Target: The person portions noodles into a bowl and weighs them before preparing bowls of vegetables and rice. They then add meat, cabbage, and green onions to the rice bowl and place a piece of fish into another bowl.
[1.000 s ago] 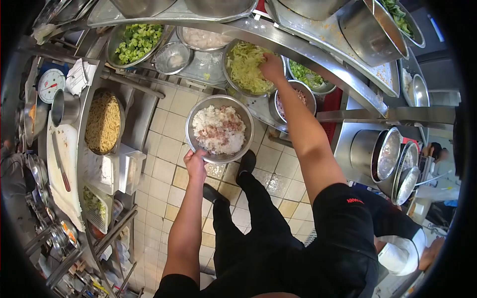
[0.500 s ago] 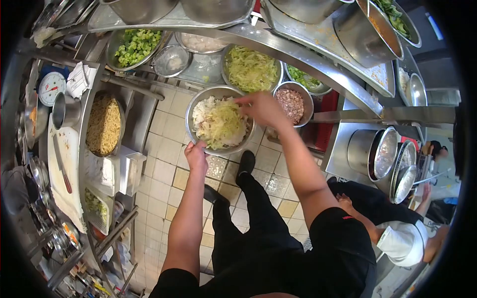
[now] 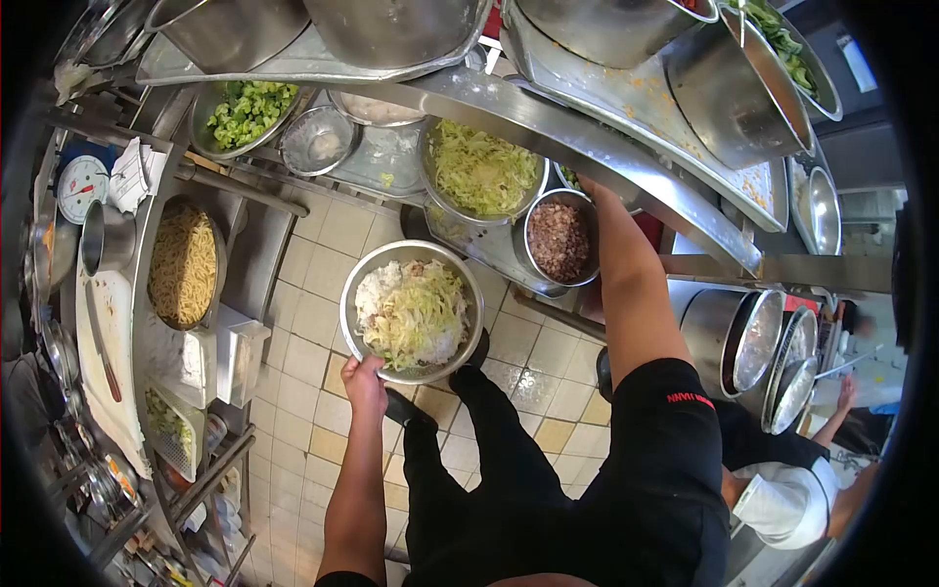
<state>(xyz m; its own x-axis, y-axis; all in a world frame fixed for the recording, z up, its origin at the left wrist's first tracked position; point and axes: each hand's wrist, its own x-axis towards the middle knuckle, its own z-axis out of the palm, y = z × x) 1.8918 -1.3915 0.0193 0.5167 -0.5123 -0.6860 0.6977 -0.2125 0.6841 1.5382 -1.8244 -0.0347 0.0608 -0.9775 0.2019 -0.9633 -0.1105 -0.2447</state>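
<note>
My left hand [image 3: 364, 383] grips the near rim of a metal bowl [image 3: 345, 315], thumb over the edge. It holds the bowl above the tiled floor. Inside lie white rice or a similar crumbly food [image 3: 380, 292] and pale green shredded cabbage [image 3: 430, 313]. My right hand [image 3: 590, 186] reaches beneath the steel shelf rail, at a bowl of chopped greens [image 3: 566, 176] that is mostly covered. Its fingers are hidden. Beside that wrist stand a bowl of diced pinkish meat [image 3: 558, 240] and a large bowl of shredded cabbage [image 3: 479, 171].
Overhead, a steel shelf rail [image 3: 587, 147] crosses above the bowls, with large pots [image 3: 734, 93] on trays. To the left are noodles [image 3: 186, 264], a knife [image 3: 103, 342] on a board and a scale [image 3: 83, 188]. Another person in white [image 3: 787, 504] works at right.
My right hand has left the cabbage in the held bowl and reached forward and right to the greens under the rail. The held bowl sits slightly lower and further left in view.
</note>
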